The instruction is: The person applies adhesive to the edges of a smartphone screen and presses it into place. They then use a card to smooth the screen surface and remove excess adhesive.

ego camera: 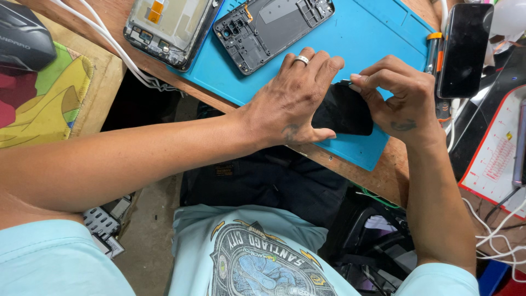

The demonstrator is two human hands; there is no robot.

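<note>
Both my hands hold a black phone (344, 112) that lies on the near edge of a blue work mat (378, 33). My left hand (290, 101), with a ring on one finger, covers the phone's left side, thumb under its near edge. My right hand (402, 98) pinches the phone's upper right corner with its fingertips. Much of the phone is hidden under my fingers.
A grey phone frame (271, 27) lies on the mat's far part, and an opened phone body (167, 24) rests left of it on the wooden table. A black phone (464, 49) stands at right. White cables (118, 52), a mouse (22, 38) and a colourful pad (44, 98) are at left.
</note>
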